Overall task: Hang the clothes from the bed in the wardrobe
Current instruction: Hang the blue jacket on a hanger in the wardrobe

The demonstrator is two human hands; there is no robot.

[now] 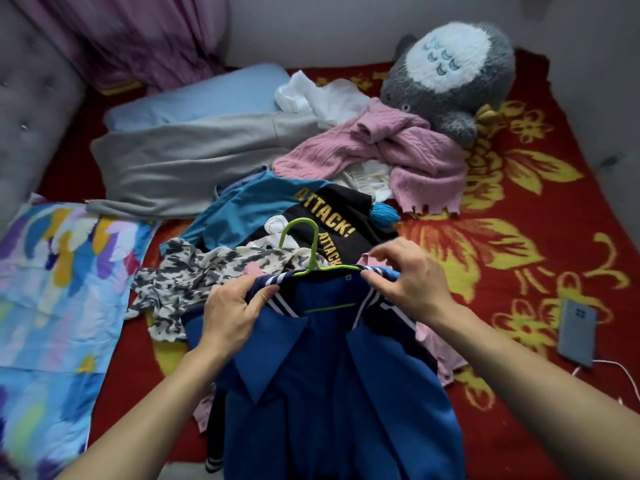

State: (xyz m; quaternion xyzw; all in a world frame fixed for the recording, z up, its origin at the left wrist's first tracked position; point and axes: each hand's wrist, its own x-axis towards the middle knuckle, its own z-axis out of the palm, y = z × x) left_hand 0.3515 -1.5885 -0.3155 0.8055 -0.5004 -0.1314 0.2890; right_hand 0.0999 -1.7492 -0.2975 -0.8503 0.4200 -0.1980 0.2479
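Note:
A blue jacket (325,386) with a white-striped collar lies on the bed in front of me, with a green hanger (313,252) inside its neck opening and the hook sticking up. My left hand (232,317) grips the left side of the collar. My right hand (405,275) pinches the right side of the collar over the hanger's arm. Behind the jacket lie a black and blue "ATTACK!" shirt (277,209), a camouflage-print garment (194,275), a pink knitted sweater (391,154), a grey garment (187,164) and a white one (322,95).
The bed has a red blanket with yellow flowers (519,237). A grey plush toy (453,74) sits at the back right. A phone on a cable (576,332) lies at the right. A colourful quilt (52,289) and a blue pillow (201,95) lie at the left.

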